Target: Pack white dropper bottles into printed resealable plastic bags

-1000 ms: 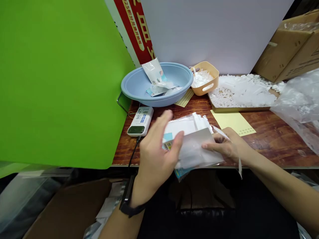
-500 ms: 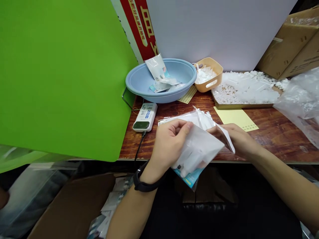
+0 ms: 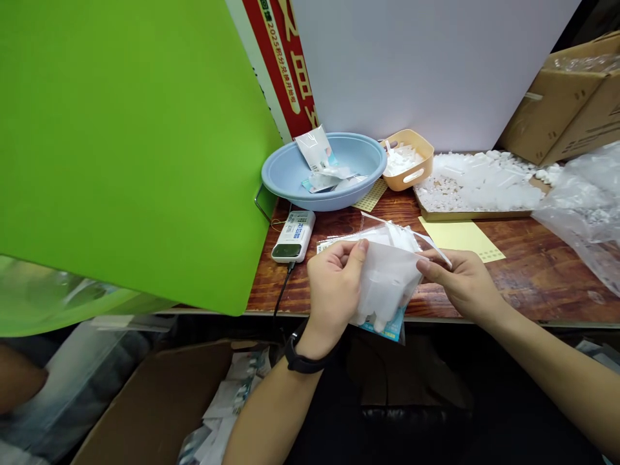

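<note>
Cloudy white film blurs what lies inside the packet [image 3: 387, 281], and print on its blue bottom is unreadable. It hangs over the front edge of the tabletop [image 3: 527, 284], left hand [image 3: 336, 281] and right hand [image 3: 460, 279] pinching its upper sides, some fingers hidden.

Left grip [image 3: 334, 284] pinching, fingers [image 3: 333, 253] curled, right grip [image 3: 465, 285] pinching opposite, thumb [image 3: 436, 274] extended, forearms [image 3: 542, 355] angled inward

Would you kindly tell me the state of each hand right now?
Left hand: closed, holding the translucent packet near its upper left corner.
Right hand: closed, pinching the packet near its upper right corner.
</note>
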`<act>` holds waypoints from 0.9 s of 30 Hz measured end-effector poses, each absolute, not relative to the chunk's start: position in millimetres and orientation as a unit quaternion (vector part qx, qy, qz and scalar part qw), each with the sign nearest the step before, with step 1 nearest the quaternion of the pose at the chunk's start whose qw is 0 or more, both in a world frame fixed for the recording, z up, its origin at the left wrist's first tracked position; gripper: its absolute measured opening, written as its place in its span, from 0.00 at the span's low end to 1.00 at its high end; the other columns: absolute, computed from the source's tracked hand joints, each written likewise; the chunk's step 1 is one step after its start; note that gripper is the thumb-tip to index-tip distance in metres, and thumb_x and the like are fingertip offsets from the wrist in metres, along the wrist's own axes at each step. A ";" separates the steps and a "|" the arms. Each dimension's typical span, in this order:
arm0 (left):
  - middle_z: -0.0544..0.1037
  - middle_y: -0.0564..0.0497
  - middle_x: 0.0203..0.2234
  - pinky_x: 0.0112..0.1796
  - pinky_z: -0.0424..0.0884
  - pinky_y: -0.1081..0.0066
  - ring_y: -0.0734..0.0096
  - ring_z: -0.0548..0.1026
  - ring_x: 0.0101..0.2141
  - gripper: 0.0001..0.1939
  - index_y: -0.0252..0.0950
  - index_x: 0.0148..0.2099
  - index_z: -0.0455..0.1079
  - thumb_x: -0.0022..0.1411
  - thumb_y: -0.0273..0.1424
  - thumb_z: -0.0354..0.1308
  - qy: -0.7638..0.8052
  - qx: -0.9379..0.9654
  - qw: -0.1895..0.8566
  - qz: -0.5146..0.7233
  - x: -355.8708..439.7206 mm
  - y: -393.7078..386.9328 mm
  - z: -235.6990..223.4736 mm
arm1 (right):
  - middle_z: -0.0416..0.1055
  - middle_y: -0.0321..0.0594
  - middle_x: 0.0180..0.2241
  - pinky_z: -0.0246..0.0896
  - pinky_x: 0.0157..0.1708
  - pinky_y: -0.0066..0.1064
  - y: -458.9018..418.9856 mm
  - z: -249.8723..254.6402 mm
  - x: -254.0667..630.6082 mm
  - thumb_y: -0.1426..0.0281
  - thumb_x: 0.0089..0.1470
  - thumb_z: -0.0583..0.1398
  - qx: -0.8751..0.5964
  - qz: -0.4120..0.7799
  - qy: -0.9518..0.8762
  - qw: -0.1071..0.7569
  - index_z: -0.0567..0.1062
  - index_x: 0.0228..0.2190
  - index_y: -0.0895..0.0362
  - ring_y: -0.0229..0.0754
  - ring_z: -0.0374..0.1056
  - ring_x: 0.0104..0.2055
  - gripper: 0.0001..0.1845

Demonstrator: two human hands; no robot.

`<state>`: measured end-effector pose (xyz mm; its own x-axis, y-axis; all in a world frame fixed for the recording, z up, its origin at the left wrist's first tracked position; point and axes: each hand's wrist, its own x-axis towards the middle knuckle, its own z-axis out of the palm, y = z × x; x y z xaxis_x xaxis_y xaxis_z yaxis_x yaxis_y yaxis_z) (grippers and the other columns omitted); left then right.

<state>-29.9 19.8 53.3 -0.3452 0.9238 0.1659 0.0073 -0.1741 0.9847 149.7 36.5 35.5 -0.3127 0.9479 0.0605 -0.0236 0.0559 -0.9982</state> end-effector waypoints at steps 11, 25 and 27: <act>0.74 0.55 0.19 0.25 0.65 0.77 0.77 0.68 0.22 0.11 0.32 0.25 0.73 0.51 0.36 0.65 0.546 0.348 0.286 0.706 -62.0 38.6 45.4 | 0.80 0.43 0.31 0.73 0.41 0.37 39.6 47.4 172.1 0.58 0.51 0.66 -0.433 0.498 -0.551 0.512 0.80 0.34 0.55 0.46 0.77 0.37 0.14; 0.76 0.53 0.22 0.29 0.67 0.74 0.75 0.69 0.25 0.13 0.32 0.29 0.76 0.54 0.38 0.64 0.519 0.412 0.386 0.642 -36.3 18.9 37.0 | 0.78 0.38 0.25 0.71 0.29 0.33 33.3 38.8 144.3 0.60 0.48 0.68 -0.402 0.570 -0.532 0.480 0.82 0.29 0.55 0.42 0.73 0.26 0.12; 0.76 0.52 0.22 0.29 0.67 0.74 0.75 0.69 0.25 0.12 0.32 0.29 0.77 0.54 0.38 0.64 0.509 0.406 0.399 0.646 -39.0 19.1 35.6 | 0.79 0.39 0.26 0.71 0.31 0.34 33.7 37.1 147.2 0.60 0.49 0.68 -0.386 0.599 -0.522 0.469 0.83 0.30 0.55 0.42 0.73 0.27 0.11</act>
